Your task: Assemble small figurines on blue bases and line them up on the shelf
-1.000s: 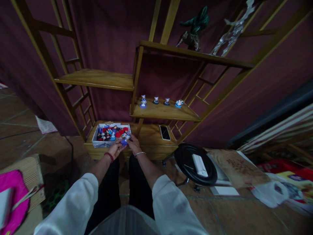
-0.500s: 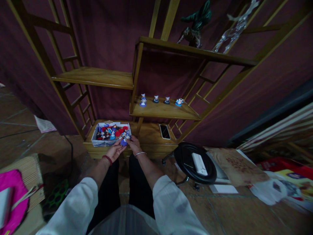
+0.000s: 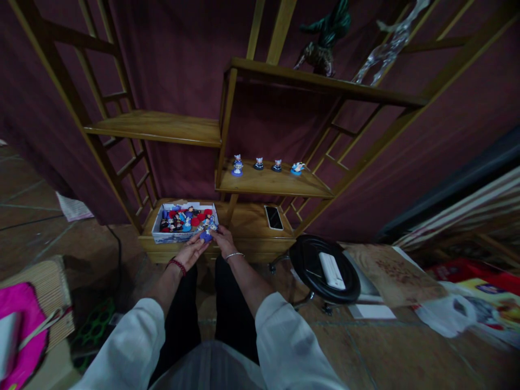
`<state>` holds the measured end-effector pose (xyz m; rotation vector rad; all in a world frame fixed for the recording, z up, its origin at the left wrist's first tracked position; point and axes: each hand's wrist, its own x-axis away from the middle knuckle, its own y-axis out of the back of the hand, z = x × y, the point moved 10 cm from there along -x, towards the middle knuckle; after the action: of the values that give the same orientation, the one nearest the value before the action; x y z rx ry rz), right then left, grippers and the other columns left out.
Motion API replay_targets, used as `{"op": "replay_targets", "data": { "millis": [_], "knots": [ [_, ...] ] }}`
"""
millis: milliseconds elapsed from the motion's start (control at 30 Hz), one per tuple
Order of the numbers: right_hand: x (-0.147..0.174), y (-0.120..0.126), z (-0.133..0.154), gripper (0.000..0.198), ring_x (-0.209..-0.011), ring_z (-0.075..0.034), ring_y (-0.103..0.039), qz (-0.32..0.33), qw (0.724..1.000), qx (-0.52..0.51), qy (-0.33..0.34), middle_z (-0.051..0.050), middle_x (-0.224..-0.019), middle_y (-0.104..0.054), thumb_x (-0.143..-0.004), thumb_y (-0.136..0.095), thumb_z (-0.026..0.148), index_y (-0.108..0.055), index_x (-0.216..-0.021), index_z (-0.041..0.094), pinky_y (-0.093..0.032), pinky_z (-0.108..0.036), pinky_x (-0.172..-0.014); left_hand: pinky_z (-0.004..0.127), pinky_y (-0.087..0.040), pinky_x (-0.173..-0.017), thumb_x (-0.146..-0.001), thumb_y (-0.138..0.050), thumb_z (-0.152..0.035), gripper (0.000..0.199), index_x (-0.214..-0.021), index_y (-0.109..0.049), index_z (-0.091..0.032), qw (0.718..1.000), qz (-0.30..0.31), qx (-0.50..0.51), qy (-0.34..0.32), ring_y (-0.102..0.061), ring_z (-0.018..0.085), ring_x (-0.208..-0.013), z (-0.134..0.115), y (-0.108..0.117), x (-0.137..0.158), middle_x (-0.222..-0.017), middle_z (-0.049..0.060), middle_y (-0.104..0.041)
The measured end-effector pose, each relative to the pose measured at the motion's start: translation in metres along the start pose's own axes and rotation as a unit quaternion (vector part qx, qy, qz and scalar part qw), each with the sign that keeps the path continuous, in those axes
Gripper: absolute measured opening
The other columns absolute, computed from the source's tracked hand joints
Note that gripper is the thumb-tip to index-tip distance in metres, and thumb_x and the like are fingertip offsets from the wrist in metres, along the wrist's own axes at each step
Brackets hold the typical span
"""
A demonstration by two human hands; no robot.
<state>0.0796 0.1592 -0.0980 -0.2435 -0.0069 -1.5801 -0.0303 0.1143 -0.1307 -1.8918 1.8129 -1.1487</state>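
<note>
A small figurine (image 3: 206,235) with a purple base is held between my two hands, just in front of the box's near right corner. My left hand (image 3: 192,252) supports it from the left, fingers closed about its base. From the other side, my right hand (image 3: 223,240) pinches it with thumb and fingers. The white cardboard box (image 3: 162,238) holds several red, blue and black figurines (image 3: 187,221). On the middle shelf (image 3: 268,184) stand several more figurines, among them a purple-based one (image 3: 237,169) at left and a blue-based one (image 3: 297,168) at right.
A phone (image 3: 273,218) lies on the lower shelf, right of the box. To the right is a black round stool (image 3: 309,271) with a white packet (image 3: 332,271) on it. A green figure (image 3: 325,38) and a clear glass animal (image 3: 388,51) stand on the upper shelf.
The figurine stays between both hands, with only a very slight shift of fingers and wrists. The box and shelf figurines have not moved.
</note>
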Motion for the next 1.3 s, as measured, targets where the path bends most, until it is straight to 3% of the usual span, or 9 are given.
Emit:
{"op": "replay_targets", "data": {
  "millis": [300, 600, 800, 933, 1300],
  "knots": [
    [0.0037, 0.0, -0.0031, 0.032, -0.062, -0.011, -0.055, -0.001, 0.999, -0.021, -0.027, -0.001, -0.074, -0.064, -0.053, -0.066, 0.032, -0.062, -0.08, 0.015, -0.043, -0.022, -0.058, 0.027, -0.048, -0.079, -0.073, -0.056, -0.005, 0.026, -0.097, -0.059, -0.015, 1.0, -0.004, 0.02, 0.0, -0.063, 0.013, -0.079, 0.0005, 0.0025, -0.0021, -0.086, 0.006, -0.066],
    [0.0023, -0.0017, -0.0016, 0.032, -0.062, -0.01, -0.054, 0.011, 0.999, -0.029, -0.019, 0.0, -0.072, -0.063, -0.053, -0.066, 0.032, -0.062, -0.08, 0.015, -0.042, -0.021, -0.059, 0.017, -0.049, -0.06, -0.075, -0.053, -0.006, 0.02, -0.092, -0.059, -0.016, 1.0, -0.002, 0.009, 0.004, -0.063, 0.011, -0.071, 0.0001, 0.0046, -0.0052, -0.08, 0.003, -0.066],
    [0.006, -0.0031, 0.0029, 0.043, -0.068, -0.012, -0.056, 0.001, 1.0, -0.021, -0.014, 0.001, -0.077, -0.063, -0.054, -0.066, 0.031, -0.061, -0.095, 0.018, -0.044, -0.024, -0.065, 0.023, -0.049, -0.07, -0.073, -0.058, -0.011, 0.006, -0.078, -0.059, -0.014, 1.0, -0.007, 0.023, 0.013, -0.063, 0.013, -0.075, 0.0021, 0.0066, -0.0053, -0.078, 0.004, -0.066],
    [0.0087, -0.0034, 0.0055, 0.042, -0.069, -0.012, -0.056, 0.002, 1.0, -0.014, -0.008, 0.0, -0.078, -0.063, -0.055, -0.066, 0.03, -0.062, -0.094, 0.018, -0.045, -0.025, -0.065, 0.03, -0.047, -0.079, -0.073, -0.059, -0.012, 0.005, -0.078, -0.058, -0.014, 0.999, 0.0, 0.034, 0.022, -0.062, 0.016, -0.081, 0.0004, 0.003, -0.0019, -0.082, 0.005, -0.066],
    [0.0049, -0.0078, 0.0012, 0.042, -0.05, -0.007, -0.049, 0.029, 0.999, -0.025, -0.011, 0.003, -0.064, -0.061, -0.051, -0.069, 0.03, -0.063, -0.09, 0.016, -0.042, -0.022, -0.056, 0.029, -0.046, -0.086, -0.076, -0.054, -0.01, 0.009, -0.083, -0.059, -0.013, 0.999, -0.005, 0.048, 0.012, -0.06, 0.016, -0.089, -0.0024, 0.0046, -0.0055, -0.086, 0.007, -0.066]
  ]
}}
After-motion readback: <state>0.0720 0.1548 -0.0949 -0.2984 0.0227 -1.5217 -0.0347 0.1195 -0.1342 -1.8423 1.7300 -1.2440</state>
